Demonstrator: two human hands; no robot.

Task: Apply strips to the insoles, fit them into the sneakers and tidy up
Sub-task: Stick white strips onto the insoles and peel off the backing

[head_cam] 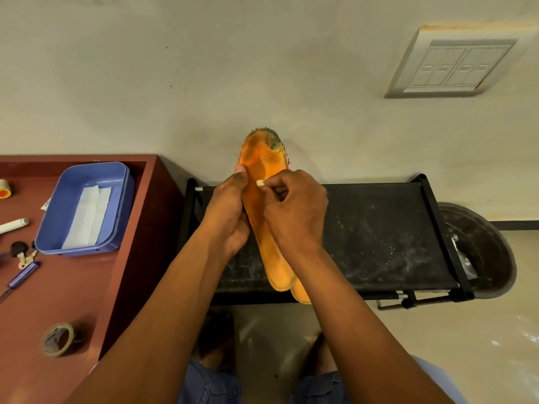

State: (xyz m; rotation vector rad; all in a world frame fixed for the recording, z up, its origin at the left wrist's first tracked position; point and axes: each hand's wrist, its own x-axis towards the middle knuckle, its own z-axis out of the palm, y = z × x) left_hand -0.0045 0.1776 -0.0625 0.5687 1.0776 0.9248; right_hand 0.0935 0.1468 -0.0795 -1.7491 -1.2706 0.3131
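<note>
Two orange insoles [262,161] are held stacked and upright over a black shoe rack [379,228]; the top one's toe is dirty and frayed. A second heel [300,293] pokes out below the first. My left hand [230,211] grips the insoles along their left edge, thumb on the face. My right hand [294,211] pinches something small and pale [260,183] at the insole's middle, fingers curled. White strips [87,220] lie in a blue tray [55,217] on the left. No sneakers are clearly visible.
A reddish-brown table [73,293] at left carries a tape roll [58,339], keys [23,255], a blue pen [22,278] and a white tube [14,225]. A dark bin [484,252] stands right of the rack. A switch plate [455,65] is on the wall.
</note>
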